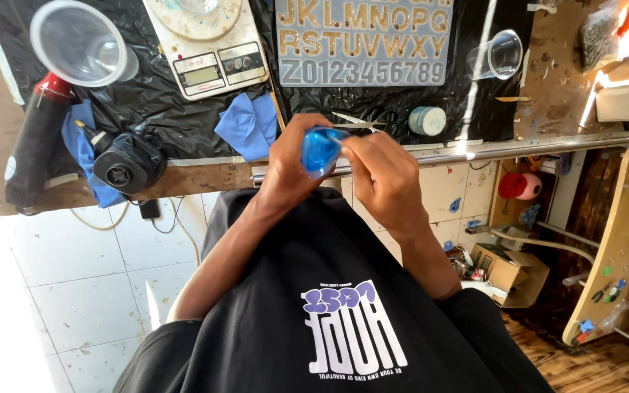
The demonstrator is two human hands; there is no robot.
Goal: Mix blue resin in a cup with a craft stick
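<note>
- The wooden counter [205,178], draped in black plastic sheeting, runs just beyond both hands, its edge directly under them.
- Past the hands lies a grey silicone letter-and-number mould [364,42]; up and to the left sits a white digital kitchen scale [209,54].
- The left hand [285,171] is curled shut round a small translucent blue plastic piece [320,149], thumb and fingers pinching its side.
- The right hand [384,178] closes on the opposite edge, fingertips touching it.
- That blue piece, held between both hands above the counter's edge, looks light, glossy and likely slippery; gripping its rims seems safest.
</note>
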